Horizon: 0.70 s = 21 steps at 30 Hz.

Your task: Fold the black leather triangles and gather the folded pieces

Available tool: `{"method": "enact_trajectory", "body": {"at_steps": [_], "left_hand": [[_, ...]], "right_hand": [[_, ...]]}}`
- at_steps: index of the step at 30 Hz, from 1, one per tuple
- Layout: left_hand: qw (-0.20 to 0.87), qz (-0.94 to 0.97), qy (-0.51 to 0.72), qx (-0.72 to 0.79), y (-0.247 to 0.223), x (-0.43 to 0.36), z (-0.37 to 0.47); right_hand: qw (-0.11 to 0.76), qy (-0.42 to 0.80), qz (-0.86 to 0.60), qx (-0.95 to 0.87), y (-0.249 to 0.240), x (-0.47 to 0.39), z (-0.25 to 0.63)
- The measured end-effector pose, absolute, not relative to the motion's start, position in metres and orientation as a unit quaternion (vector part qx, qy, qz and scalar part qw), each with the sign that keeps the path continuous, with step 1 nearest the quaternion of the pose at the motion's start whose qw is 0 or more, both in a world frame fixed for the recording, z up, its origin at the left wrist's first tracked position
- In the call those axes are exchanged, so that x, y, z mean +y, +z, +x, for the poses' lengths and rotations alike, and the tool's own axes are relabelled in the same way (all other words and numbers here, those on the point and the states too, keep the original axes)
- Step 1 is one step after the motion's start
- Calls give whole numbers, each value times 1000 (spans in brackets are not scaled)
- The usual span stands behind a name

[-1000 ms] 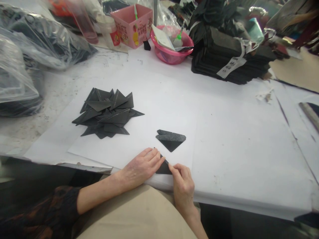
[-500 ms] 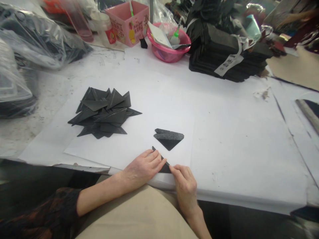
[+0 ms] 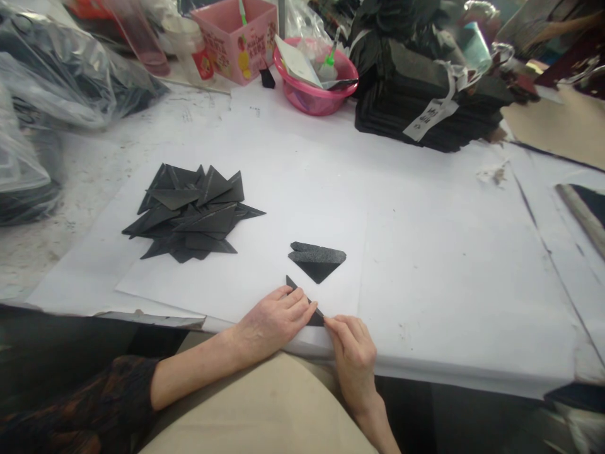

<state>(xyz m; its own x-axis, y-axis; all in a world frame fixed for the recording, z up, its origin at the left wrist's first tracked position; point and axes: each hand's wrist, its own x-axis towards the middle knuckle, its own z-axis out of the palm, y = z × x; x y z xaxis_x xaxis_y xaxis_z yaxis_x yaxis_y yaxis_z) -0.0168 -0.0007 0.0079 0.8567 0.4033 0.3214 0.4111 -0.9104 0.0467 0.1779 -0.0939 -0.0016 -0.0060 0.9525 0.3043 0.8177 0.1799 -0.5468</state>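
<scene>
At the table's near edge, a black triangular piece (image 3: 316, 320) with a folded edge lies under my fingers. My left hand (image 3: 274, 318) presses on its upper side, fingers bent and close together over it, hiding much of it. My right hand (image 3: 353, 347) pinches the right corner between thumb and forefinger. Just beyond my hands lie a few overlapping black pieces (image 3: 317, 261) with a grey speckled band along their upper edge. Farther left is a loose pile of black triangular pieces (image 3: 193, 211).
White paper (image 3: 425, 252) covers the table. Along the back stand a pink box (image 3: 231, 47), a pink basin (image 3: 314, 101) with a green-tipped bottle, and a tagged black stack (image 3: 401, 94). Plastic-wrapped bundles (image 3: 70, 82) lie left. Part of another person (image 3: 558, 28) shows at top right.
The view has shifted slightly. Both hands stay at the black triangular piece, my right hand slightly farther to the right; the pile and the speckled pieces lie as before.
</scene>
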Motion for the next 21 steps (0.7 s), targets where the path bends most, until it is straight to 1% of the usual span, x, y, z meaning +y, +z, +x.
{"method": "enact_trajectory", "body": {"at_steps": [6,12,18,21], "left_hand": [[31,-962,-165,-217,8,-4,-14],[9,-969,-154,-193,5,-6,-11],[28,-968,-170,-185,3,-8,-8],[14,-971,-156,-179,3,-8,-6]], "right_hand": [[306,107,-632,-704,-4,-98,179],[313,103,-633,-701,-6,-100,179],[311,94,-636,-700,-6,-101,179],[309,89,-636,-701,-5,-102,178]]}}
